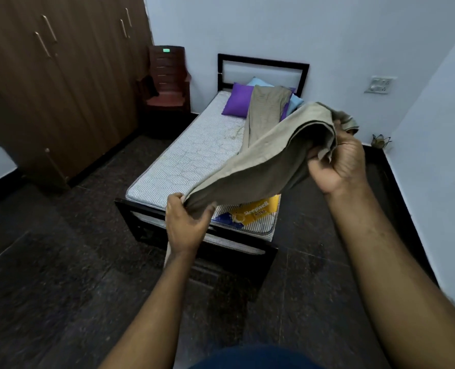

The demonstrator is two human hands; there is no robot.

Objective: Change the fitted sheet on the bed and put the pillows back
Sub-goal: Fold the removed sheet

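Two hands hold the sheet (261, 155), which trails from the foot of the bed up over the bare mattress (189, 155) to the pillows (238, 99) at the headboard. The likeliest trouble, as I judge it: the sheet is still bunched and partly folded, so a tug or flick now could drag the pillows off, or spread it crooked with the corners on the wrong ends. The left grip looks light, so the edge could slip out. The left hand (185, 225) pinches a low fold between thumb and curled fingers, the remaining fingers loosely bent. The right hand (338, 161), raised higher, is clenched in a fist round a thick gathered wad of cloth
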